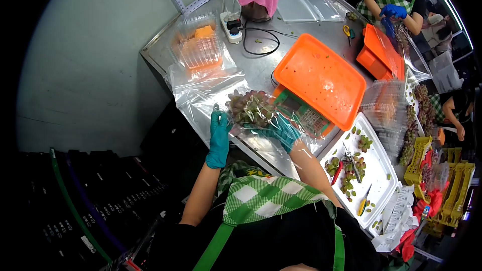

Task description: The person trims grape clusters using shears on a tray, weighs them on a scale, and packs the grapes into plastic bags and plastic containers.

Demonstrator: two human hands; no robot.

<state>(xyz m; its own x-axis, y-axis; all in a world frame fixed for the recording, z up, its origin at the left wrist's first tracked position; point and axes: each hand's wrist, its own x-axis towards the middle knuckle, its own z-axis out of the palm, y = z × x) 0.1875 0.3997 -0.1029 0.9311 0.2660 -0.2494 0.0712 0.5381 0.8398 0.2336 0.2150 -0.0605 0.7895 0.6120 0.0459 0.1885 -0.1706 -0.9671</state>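
Observation:
A clump of purple-green succulents (251, 108) sits in a clear plastic bag (258, 131) near the table's front edge. My left hand (219, 138), in a teal glove, is at the left side of the bag, its fingers closed on the plastic. Clear film partly covers my right hand (286, 131), also in a teal glove, which grips the bag at the right of the clump. Just beyond it, an orange tray (321, 80) rests on a green and orange scale (300, 114).
Plastic clamshells (201, 42), a power strip (231, 29) and a cable lie at the back left. On the right, a white tray (379, 165) holds cutting tools and succulent pieces. A co-worker in blue gloves (394, 11) stands beyond an orange bin (379, 52).

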